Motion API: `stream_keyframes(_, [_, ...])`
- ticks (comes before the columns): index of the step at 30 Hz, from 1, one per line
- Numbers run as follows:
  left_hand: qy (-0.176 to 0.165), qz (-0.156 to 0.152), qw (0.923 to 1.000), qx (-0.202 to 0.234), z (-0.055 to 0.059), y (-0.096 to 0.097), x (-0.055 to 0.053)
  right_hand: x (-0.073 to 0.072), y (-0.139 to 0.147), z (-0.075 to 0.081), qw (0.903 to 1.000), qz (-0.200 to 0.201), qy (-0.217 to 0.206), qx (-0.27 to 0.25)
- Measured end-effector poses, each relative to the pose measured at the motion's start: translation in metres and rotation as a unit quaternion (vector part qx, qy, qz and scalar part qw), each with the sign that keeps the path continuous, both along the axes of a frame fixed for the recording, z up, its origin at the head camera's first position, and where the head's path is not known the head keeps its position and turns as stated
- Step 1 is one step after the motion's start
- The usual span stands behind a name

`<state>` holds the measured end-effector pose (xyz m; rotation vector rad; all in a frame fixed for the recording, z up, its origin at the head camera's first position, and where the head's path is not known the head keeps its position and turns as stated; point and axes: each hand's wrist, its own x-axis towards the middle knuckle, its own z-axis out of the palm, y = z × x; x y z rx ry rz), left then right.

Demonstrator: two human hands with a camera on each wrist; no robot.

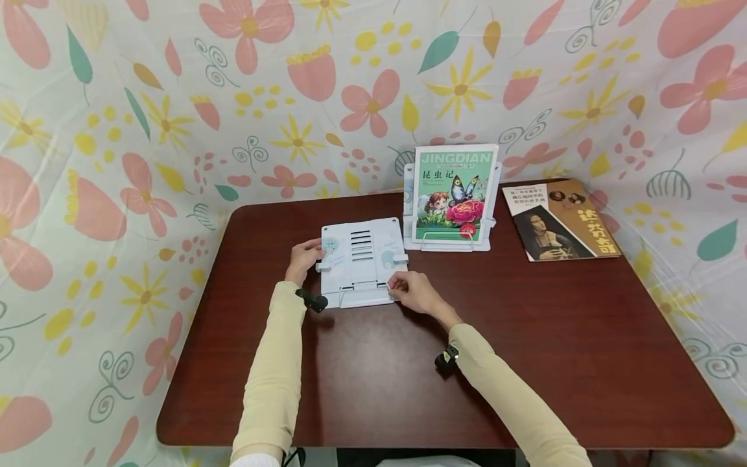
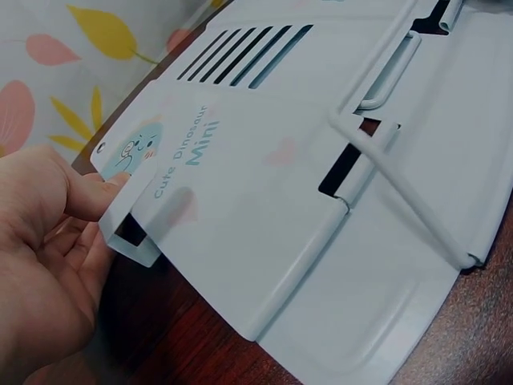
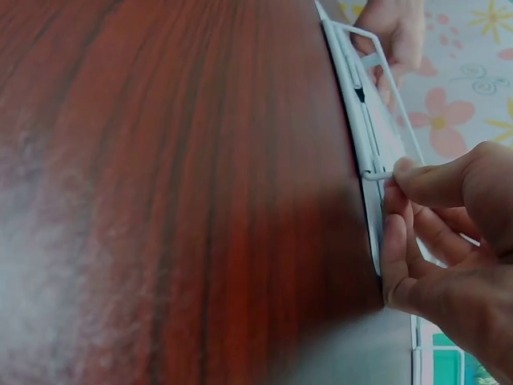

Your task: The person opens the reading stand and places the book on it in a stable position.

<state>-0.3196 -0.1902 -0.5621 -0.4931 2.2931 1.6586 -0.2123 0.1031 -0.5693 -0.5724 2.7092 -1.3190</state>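
Observation:
A white metal book stand [image 1: 335, 277] with slots and pale cartoon prints lies nearly flat on the table. My left hand [image 1: 302, 259] grips its left edge beside a folded side clip [image 2: 128, 212], thumb on top and fingers underneath. At the lower right corner, my right hand [image 1: 417, 292] pinches the bent white wire page holder [image 3: 398, 96] between thumb and fingertips. The wire [image 2: 401, 188] stands raised off the stand's lower ledge [image 2: 345, 321]. Part of the right fingers' contact is hidden behind the thumb in the right wrist view.
Behind and to the right, a second white stand [image 1: 408, 194] props up a green children's book [image 1: 438, 165]. Farther right lies a brown and white book [image 1: 563, 220] with a painted portrait. The dark red wooden table [image 1: 373, 383] meets a flowered curtain [image 1: 175, 130] at the back.

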Motion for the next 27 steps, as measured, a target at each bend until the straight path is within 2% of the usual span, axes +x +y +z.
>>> stream_keyframes(9, [0.004,-0.006,1.0,0.002,0.003,-0.004,-0.003,0.003,-0.001,-0.007,0.9974,0.02,0.064,-0.024])
stream_keyframes(13, [0.005,-0.004,1.0,0.001,0.001,-0.005,-0.005,0.005,-0.001,-0.011,0.9959,0.024,0.081,-0.034])
stream_keyframes(19, [0.009,-0.018,0.9998,0.0,0.001,-0.006,-0.005,0.007,0.0,-0.013,0.9941,0.019,0.097,-0.045])
stream_keyframes(22, [0.014,-0.024,0.9996,0.004,0.002,-0.007,-0.004,0.008,0.001,-0.009,0.9949,0.016,0.086,-0.051])
stream_keyframes(24, [0.014,-0.025,0.9996,0.008,0.002,-0.006,-0.002,0.007,0.004,-0.006,0.9968,0.004,0.054,-0.059])
stream_keyframes(25, [0.013,-0.023,0.9996,0.011,0.002,-0.006,-0.001,0.005,0.006,-0.004,0.997,-0.01,0.037,-0.066])
stream_keyframes(27, [0.01,-0.021,0.9996,0.015,0.001,-0.005,0.001,-0.001,0.01,-0.001,0.9948,-0.067,0.018,-0.075])
